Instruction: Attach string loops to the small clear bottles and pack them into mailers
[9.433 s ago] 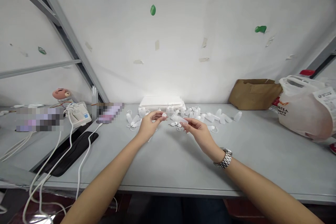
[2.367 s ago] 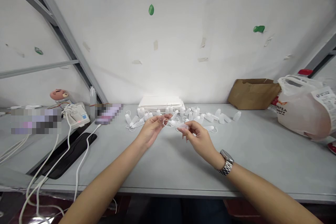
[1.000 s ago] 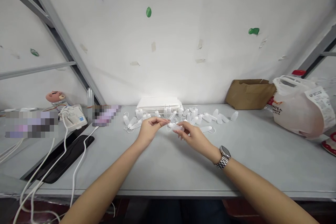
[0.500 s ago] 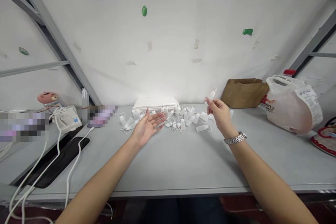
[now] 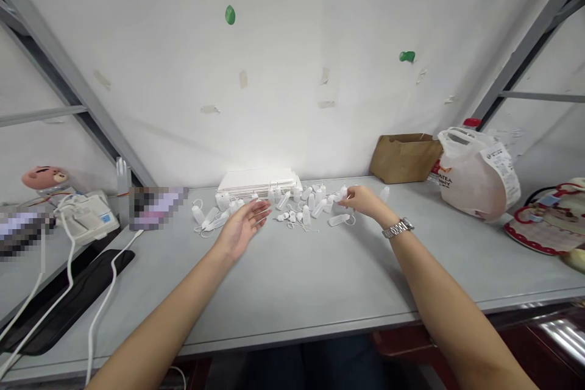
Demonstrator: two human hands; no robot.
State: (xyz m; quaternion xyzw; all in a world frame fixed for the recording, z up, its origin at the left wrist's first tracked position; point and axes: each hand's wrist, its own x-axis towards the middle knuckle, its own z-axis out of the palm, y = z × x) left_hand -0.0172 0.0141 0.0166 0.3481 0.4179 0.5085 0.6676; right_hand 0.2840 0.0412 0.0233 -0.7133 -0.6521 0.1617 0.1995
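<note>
Left hand [image 5: 241,230], one: is hovering wide beside scattered translucent bottles [image 5: 306,216]; right hand [image 5: 364,201], one: is pinching a small bottle [image 5: 342,192]; grey table [image 5: 283,283] is lying beneath

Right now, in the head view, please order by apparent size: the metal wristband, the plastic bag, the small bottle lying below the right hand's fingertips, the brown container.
Largest first:
Plastic bag
Brown container
Metal wristband
Small bottle

Single head-worn view, forward and down across the grey desk [image 5: 283,292] toward the wall [image 5: 283,122]
</note>
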